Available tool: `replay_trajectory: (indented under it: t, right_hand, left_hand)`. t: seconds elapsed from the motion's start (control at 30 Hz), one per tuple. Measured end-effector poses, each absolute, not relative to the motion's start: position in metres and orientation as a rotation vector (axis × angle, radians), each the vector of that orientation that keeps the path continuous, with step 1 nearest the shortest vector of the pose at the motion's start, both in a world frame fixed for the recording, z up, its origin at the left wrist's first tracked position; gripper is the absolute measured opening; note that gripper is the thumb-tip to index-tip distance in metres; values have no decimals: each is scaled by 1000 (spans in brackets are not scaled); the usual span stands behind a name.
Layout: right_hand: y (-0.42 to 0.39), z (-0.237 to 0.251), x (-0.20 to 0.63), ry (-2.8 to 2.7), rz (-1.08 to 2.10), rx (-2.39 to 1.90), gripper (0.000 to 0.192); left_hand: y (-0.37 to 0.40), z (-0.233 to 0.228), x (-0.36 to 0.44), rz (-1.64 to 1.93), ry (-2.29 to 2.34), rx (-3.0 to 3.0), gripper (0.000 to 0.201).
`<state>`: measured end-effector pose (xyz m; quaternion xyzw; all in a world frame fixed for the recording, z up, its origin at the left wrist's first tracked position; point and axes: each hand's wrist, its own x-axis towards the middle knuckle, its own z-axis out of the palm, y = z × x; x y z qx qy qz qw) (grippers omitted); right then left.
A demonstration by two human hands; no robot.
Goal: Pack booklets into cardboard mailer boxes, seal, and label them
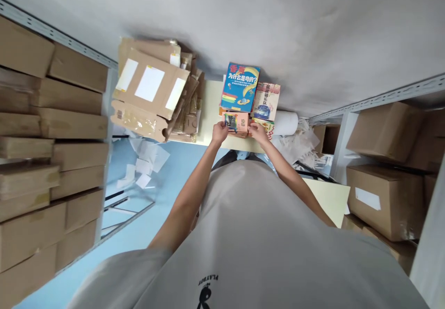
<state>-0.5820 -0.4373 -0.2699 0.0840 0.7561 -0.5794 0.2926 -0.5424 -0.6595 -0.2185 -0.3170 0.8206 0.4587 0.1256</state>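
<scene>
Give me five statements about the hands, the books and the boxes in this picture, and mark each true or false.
1. Both hands hold the small pink book. True: left hand, right hand.
2. The blue book lies on the floor. False: it lies on the pale table.
3. Flattened cardboard boxes are piled on the table beside the books. True.
4. The shelves hold glass jars. False: they hold cardboard boxes.
5. The person wears a red shirt. False: the shirt is grey.

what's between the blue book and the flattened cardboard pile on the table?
Head view: only bare pale tabletop lies between the blue book and the cardboard pile. Both hands hold a small pink book nearer the person.
</scene>
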Motion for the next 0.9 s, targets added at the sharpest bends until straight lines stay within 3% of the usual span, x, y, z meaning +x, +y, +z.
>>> replay_trajectory:
  t: [0.23,0.5,0.7,0.9]
  right_hand:
    - [-445,-261,-587,2135,-1341,253,11]
    - [-443,-253,-577,2187,-1334,366,1]
    - [-436,-249,-562,2177,-1398,606,20]
    - [-442,-234,-535,2044,-1640,763,32]
  left_hand:
    - [-660,-217,-562,1056,2456,-1020,35]
    - [-666,-210,-542,1081,2434,-731,18]
    - [-675,-205,-533,1143,2279,-602,30]
    - [-693,-202,-537,1204,2226,-487,17]
